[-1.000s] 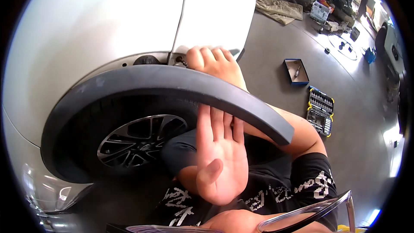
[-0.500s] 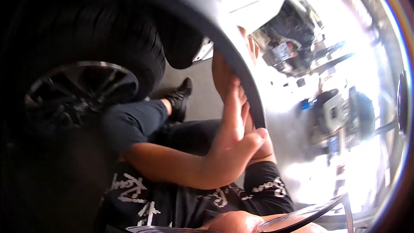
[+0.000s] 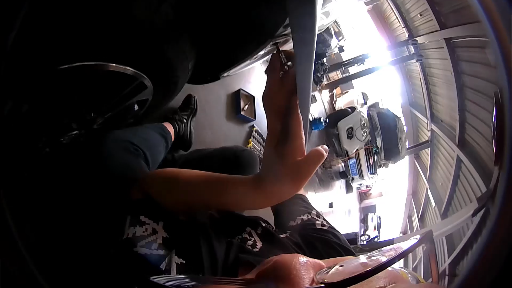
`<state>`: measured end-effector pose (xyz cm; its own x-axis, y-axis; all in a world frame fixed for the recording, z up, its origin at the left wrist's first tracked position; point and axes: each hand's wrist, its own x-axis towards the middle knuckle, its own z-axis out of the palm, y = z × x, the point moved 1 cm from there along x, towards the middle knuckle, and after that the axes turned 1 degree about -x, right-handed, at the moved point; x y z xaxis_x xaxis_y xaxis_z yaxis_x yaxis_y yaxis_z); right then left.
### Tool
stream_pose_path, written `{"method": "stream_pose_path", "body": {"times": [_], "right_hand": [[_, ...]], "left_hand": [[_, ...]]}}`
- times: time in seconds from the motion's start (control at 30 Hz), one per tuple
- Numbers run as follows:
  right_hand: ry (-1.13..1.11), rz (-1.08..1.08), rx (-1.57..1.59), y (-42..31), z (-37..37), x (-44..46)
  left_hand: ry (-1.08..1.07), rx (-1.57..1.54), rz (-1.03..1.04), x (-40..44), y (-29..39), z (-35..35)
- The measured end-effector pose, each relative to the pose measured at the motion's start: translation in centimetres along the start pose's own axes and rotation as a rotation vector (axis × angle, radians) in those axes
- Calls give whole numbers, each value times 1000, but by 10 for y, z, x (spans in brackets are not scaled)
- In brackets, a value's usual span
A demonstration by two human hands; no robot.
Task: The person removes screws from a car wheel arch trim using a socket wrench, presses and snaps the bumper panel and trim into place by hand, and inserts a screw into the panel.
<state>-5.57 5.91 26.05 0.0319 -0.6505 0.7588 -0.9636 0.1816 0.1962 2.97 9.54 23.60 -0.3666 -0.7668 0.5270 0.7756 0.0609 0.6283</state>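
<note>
My left hand (image 3: 290,162) reaches up along the inner side of the grey fender edge (image 3: 305,37). Its fingers lie stretched out and the thumb points away to the right; the fingertips merge into shadow. Above it, partly overlapped, my right hand (image 3: 274,85) is inside the wheel arch with its fingers closed round a slim shiny metal tool (image 3: 283,60). The tool's exact kind is too small to make out. Its tip is close to the arch lining, where the dark hides any contact. A wheel (image 3: 120,72) sits in deep shadow at left.
On the floor lie an open blue-edged box (image 3: 245,105) and a tool set (image 3: 256,141) with a yellow edge. My shoe (image 3: 185,122) rests near the wheel. Beyond the fender stand a white car (image 3: 352,133) and lift arms (image 3: 368,64).
The view has swung, so the box, tool set and roof now show. The fender edge looks straighter and steeper. The metal tool has come into sight; my left hand stays beside the fender.
</note>
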Motion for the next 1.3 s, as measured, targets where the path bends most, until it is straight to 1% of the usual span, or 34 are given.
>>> {"method": "stream_pose_path", "body": {"times": [0.07,0.1,0.17,0.2,0.27,0.3,0.4,0.47,0.7,0.93,1.3], "right_hand": [[5,14,24,2,-3,-4],[6,18,32,3,-4,-3],[9,21,49,5,-4,-5],[9,22,56,5,-3,-6],[5,18,75,7,-1,-9],[6,18,85,7,0,-11],[10,20,98,8,3,-12],[5,13,116,8,2,-12],[-2,16,156,9,7,-13],[-25,-9,209,8,15,-13],[-45,9,267,11,21,-19]], "left_hand": [[-42,25,-51,-4,-5,4],[-26,114,-66,-3,6,5],[20,241,28,-3,9,2],[53,281,136,0,3,1],[79,298,251,4,-5,0],[69,274,257,5,-6,-1],[249,338,361,16,-11,1],[280,360,369,21,-11,0],[251,370,362,22,-7,-3],[305,357,369,27,3,-20],[300,349,351,27,2,-9]]}}
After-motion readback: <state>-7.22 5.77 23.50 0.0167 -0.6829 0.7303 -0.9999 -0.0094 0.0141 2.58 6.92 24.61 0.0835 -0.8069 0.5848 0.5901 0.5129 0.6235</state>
